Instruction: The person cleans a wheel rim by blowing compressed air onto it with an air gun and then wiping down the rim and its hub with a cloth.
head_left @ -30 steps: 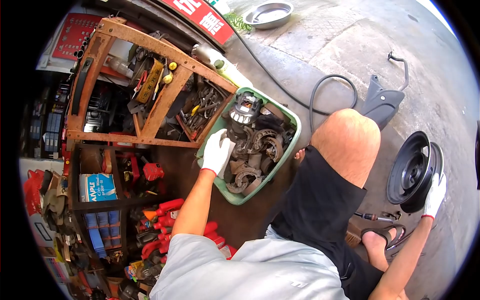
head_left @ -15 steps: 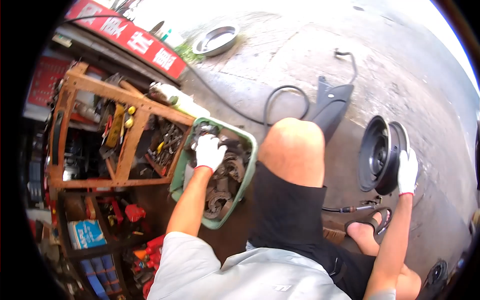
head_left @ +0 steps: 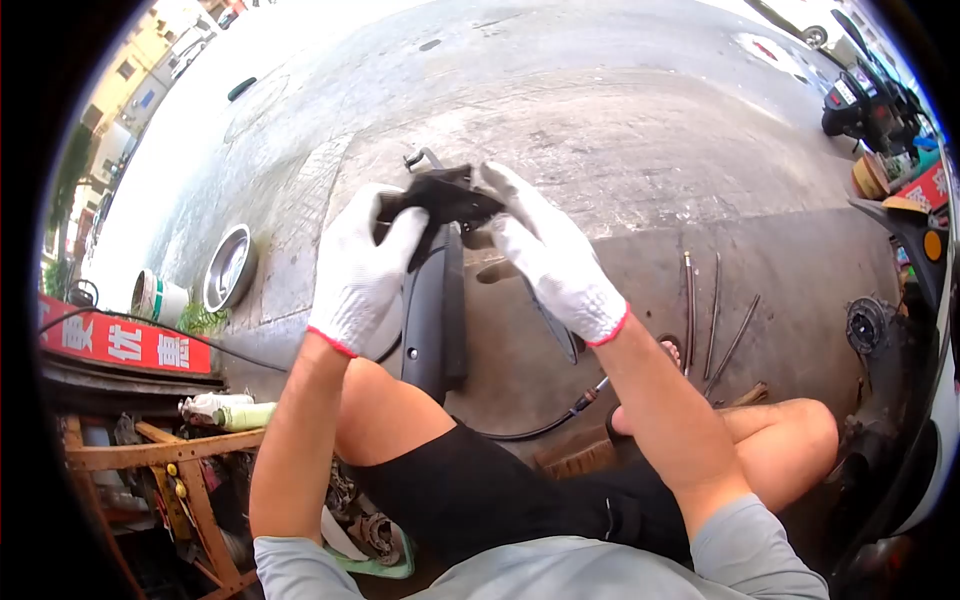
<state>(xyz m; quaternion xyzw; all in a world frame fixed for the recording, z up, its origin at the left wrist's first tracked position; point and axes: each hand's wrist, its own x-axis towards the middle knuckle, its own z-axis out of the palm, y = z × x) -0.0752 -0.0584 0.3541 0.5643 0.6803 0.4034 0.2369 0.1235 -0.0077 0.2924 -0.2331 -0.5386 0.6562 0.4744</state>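
Note:
In front of me both white-gloved hands are raised around an irregular black piece (head_left: 445, 195), slightly blurred, whose kind I cannot make out. My left hand (head_left: 360, 255) grips its left end between thumb and fingers. At its right end, the fingers of my right hand (head_left: 548, 248) close on the edge from both sides. Below the hands a long dark grey panel (head_left: 430, 325) stands near my knee. A green bin (head_left: 395, 563) with rusty metal parts (head_left: 375, 535) is partly hidden beside my left leg.
At the left stand a rusty metal rack (head_left: 160, 455) with tools and a light green bottle (head_left: 245, 415). A metal basin (head_left: 232, 268) and a white bucket (head_left: 160, 298) lie beyond. Several thin rods (head_left: 712, 310) and an air hose (head_left: 530, 433) lie on the ground. A scooter (head_left: 870, 100) stands far right.
My left hand has come out of the green bin and up to the front. My right hand has left the wheel rim and joined it at the black piece. The view has swung right.

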